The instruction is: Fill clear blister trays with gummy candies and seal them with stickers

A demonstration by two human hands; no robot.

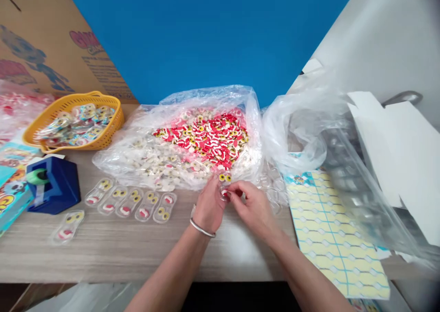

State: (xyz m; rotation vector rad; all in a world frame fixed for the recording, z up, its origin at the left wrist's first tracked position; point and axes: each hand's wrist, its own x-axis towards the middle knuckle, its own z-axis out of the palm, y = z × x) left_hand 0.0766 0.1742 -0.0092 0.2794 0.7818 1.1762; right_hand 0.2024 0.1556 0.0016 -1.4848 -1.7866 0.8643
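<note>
Honestly, the likeliest trouble is the red-and-white mouth piece (224,192) slipping: it is small, looks smooth, and lies right at the fingertips of my right hand (252,207), so an off-centre pinch could flick it onto the worktop (147,257). The two yellow eye pieces (225,177) might also jump out if I tilt the clear blister (224,185), since I see no cover over them. Squeezing too hard could dent that blister, as its plastic looks thin. A careless sweep of my left hand (209,206) toward the worktop's left end might knock the row of five filled blisters (129,202), and catching the open plastic bag (117,163) could spill its loose pieces (216,140), for its near side lies just beyond my hands.

As for position, the blister is raised in front of the bag, about midway along the worktop and well in from its front edge. My left fingers are closed around its left side, with the yellow pair at the far end, beyond my fingertips. The mouth piece is at the nearer end, between my two hands. My right thumb and forefinger come nearly together beside it; whether they grip it or merely press there, I cannot tell.
</note>
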